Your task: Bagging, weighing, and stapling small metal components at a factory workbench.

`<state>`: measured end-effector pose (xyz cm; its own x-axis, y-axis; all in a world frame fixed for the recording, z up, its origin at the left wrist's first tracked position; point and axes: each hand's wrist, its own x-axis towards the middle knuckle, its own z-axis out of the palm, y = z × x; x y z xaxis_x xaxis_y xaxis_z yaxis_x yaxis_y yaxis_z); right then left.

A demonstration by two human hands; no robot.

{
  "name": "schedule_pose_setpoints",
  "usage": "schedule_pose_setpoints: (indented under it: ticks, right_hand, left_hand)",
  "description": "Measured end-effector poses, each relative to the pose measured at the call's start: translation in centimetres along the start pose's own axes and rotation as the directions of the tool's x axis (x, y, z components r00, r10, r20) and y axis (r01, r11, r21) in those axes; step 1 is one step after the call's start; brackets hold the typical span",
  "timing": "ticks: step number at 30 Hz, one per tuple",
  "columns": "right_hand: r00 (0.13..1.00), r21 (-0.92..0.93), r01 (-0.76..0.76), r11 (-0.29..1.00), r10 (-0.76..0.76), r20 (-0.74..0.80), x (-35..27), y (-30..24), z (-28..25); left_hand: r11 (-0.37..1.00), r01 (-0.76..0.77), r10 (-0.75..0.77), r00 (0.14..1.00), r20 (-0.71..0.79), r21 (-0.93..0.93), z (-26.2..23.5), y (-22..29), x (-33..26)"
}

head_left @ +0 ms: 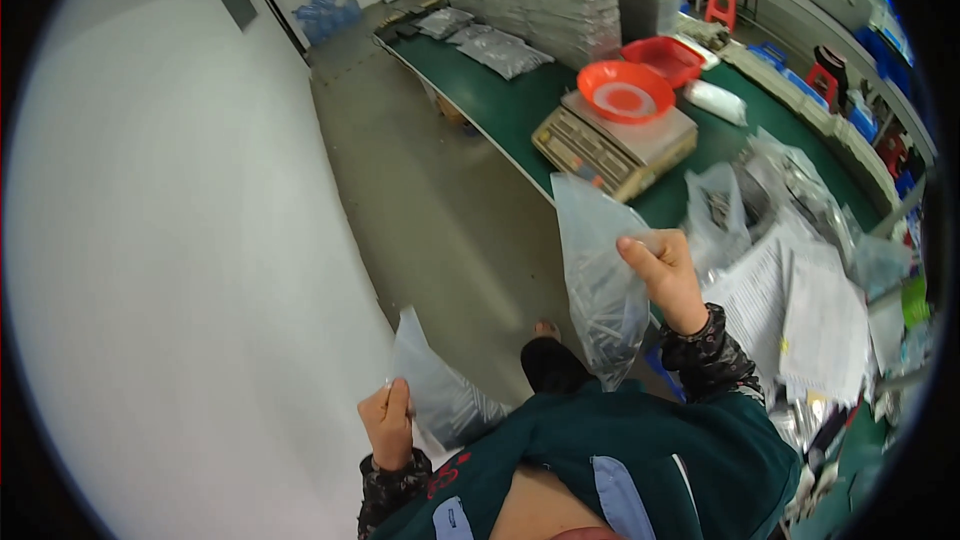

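At the lower left, my left hand is closed on the edge of a translucent plastic bag, which hangs over the floor with small dark-grey pieces at its bottom. My right hand grips the upper edge of another translucent bag beside the table. Slender greyish parts fill this bag's lower end; their exact kind is hard to make out. Beyond the right-hand bag, a weighing scale stands on the green table, carrying an orange-red round dish.
Printed sheets and more plastic bags are heaped on the table to my right. Behind the scale are a red basket and stacked wrapped trays. A white wall runs along my left, with floor between.
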<state>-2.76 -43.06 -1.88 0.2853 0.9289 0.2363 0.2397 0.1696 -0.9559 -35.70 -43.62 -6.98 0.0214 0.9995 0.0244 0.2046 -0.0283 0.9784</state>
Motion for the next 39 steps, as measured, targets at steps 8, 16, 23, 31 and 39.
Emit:
schedule_pose_setpoints:
  ticks: [8, 16, 23, 31, 39]
  right_hand:
    - [0.966, -0.263, 0.251, 0.932, -0.259, 0.003, 19.3, 5.5, 5.3]
    - [0.864, -0.670, 0.257, 0.697, -0.476, -0.163, 38.2, 15.2, 8.0]
    - [0.954, -0.807, -0.003, 0.591, -0.241, -0.180, 42.8, 19.8, 9.3]
    - [0.988, -0.880, -0.153, 0.449, 0.072, -0.135, 42.3, 14.7, 6.4]
    - [0.990, -0.497, 0.143, 0.856, -0.122, 0.075, 40.9, 0.5, 7.2]
  left_hand:
    - [0.995, -0.009, 0.021, 0.992, -0.123, 0.098, 1.0, -2.5, 12.4]
    - [0.992, -0.123, 0.122, 0.992, -0.041, -0.016, 4.6, -1.1, 30.1]
    - [0.988, -0.150, 0.154, 0.959, 0.237, -0.035, 6.4, -1.2, 43.1]
    - [0.877, -0.478, 0.417, 0.711, 0.566, -0.046, 10.6, 5.9, 55.0]
    - [0.643, -0.591, 0.754, 0.376, 0.539, -0.488, 16.3, 13.7, 56.8]
